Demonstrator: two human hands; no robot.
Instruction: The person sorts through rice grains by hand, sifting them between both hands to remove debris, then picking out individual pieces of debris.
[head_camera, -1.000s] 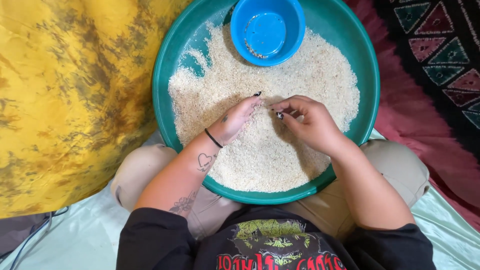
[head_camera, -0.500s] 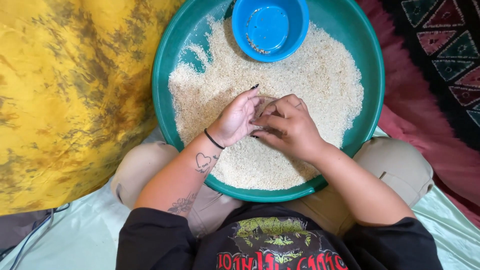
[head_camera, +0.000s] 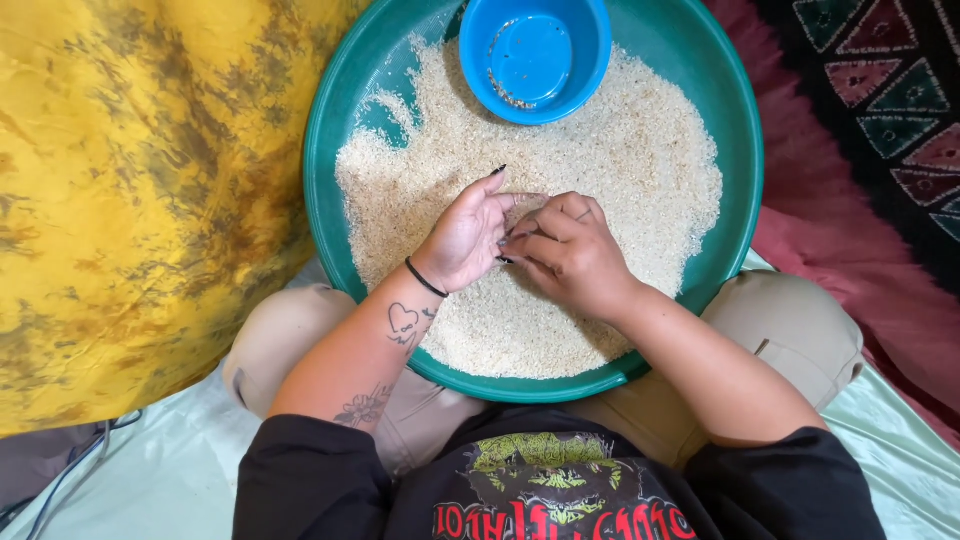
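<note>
A pale green sheet (head_camera: 150, 480) covers the floor, with a mottled yellow cloth (head_camera: 140, 200) spread to the left and a dark patterned rug (head_camera: 880, 110) over a pinkish-red blanket (head_camera: 830, 240) to the right. On the seated person's lap rests a large round teal basin (head_camera: 330, 180), its bottom covered by a loose layer of pale rice (head_camera: 640, 170). Both hands meet over the rice near the basin's middle. The left hand (head_camera: 465, 235) lies palm-up, fingers loosely spread and cupped. The right hand (head_camera: 570, 255) is curled, its fingertips pinched together against the left palm; whether it grips any grains cannot be told. A small blue bowl (head_camera: 535, 55) sits on the rice at the basin's far edge.
</note>
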